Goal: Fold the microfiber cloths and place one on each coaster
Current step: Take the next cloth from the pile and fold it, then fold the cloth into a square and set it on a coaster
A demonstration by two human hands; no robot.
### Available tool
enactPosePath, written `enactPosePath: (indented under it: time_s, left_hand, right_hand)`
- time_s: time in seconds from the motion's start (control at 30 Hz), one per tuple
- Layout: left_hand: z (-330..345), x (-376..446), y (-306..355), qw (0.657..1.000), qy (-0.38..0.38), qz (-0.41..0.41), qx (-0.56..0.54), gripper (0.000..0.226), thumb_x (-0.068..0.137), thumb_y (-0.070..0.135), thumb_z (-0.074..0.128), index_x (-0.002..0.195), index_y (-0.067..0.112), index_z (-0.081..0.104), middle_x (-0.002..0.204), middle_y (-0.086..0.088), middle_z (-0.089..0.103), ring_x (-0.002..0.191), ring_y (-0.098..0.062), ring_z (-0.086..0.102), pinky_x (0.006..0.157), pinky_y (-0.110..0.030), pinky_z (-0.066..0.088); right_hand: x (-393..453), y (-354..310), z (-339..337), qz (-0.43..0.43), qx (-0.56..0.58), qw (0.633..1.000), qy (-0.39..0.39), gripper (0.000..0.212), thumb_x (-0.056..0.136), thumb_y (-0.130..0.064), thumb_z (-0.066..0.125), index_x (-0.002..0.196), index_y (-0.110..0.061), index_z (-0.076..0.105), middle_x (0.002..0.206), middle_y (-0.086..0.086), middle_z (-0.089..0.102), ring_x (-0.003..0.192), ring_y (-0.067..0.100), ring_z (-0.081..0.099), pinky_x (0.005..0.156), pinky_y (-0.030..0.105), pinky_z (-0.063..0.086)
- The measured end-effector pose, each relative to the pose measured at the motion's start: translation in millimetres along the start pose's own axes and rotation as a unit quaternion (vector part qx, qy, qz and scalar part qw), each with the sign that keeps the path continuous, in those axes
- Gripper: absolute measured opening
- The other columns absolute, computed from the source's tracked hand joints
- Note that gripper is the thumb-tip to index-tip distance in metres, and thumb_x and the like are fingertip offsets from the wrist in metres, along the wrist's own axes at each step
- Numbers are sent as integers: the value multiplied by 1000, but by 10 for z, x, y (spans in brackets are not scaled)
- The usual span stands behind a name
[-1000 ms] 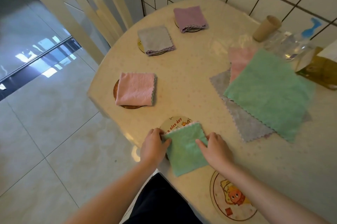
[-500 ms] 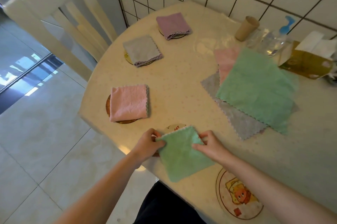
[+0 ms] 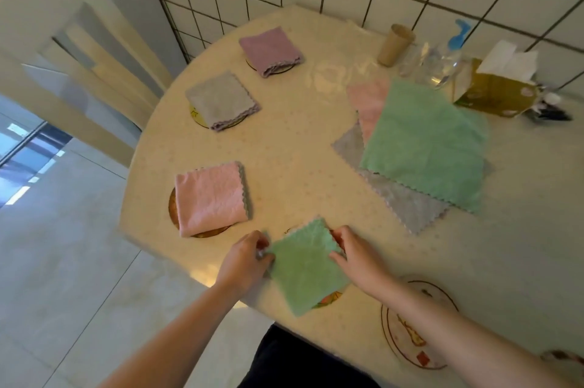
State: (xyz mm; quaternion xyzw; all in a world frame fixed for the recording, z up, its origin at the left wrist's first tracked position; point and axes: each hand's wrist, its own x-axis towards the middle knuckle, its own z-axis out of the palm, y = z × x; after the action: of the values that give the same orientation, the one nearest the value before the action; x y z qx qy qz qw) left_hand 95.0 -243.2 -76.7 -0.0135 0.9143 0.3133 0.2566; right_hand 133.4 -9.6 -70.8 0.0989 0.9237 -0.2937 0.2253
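A folded green cloth (image 3: pixel 305 267) lies over a coaster (image 3: pixel 328 299) at the table's near edge, hiding most of it. My left hand (image 3: pixel 245 261) pinches the cloth's left corner and my right hand (image 3: pixel 357 256) grips its right edge. Folded cloths sit on three other coasters: pink (image 3: pixel 210 196), grey (image 3: pixel 221 100) and purple (image 3: pixel 270 49). A bare printed coaster (image 3: pixel 414 329) lies under my right forearm. Unfolded cloths are stacked at the right: green (image 3: pixel 426 144) on top, pink (image 3: pixel 369 103) and grey (image 3: pixel 407 207) beneath.
The round table (image 3: pixel 300 160) stands against a tiled wall. At the back right are a cardboard tube (image 3: pixel 395 44), a clear spray bottle (image 3: pixel 439 62) and a tissue box (image 3: pixel 496 87). A pale wooden chair (image 3: pixel 79 55) stands to the left. Tiled floor lies below.
Both hands have slid the folded green cloth forward and to the right over the near coaster, so its printed top is now covered. My view has shifted, showing more of the wall.
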Motion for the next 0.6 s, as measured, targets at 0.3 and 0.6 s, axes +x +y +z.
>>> enactPosePath:
  time_s: [0.3, 0.6]
  left_hand:
    - [-159, 176, 488, 955, -50, 46, 290, 45, 82, 4, 56, 123, 17, 40, 116, -3, 44, 103, -29, 55, 64, -34, 41]
    - [276, 686, 1570, 921, -9, 210, 328, 49, 87, 4, 47, 134, 16, 40, 132, -3, 40, 119, -27, 41, 90, -37, 45]
  right_hand:
    - [-37, 430, -427, 39, -45, 998, 33, 19, 90, -16, 56, 108, -21, 52, 97, -8, 57, 84, 7, 56, 76, 26, 52]
    - [185, 1390, -1328, 81, -124, 981, 127, 22, 86, -14, 55, 108, -16, 56, 111, 4, 57, 101, 24, 57, 81, 37, 50]
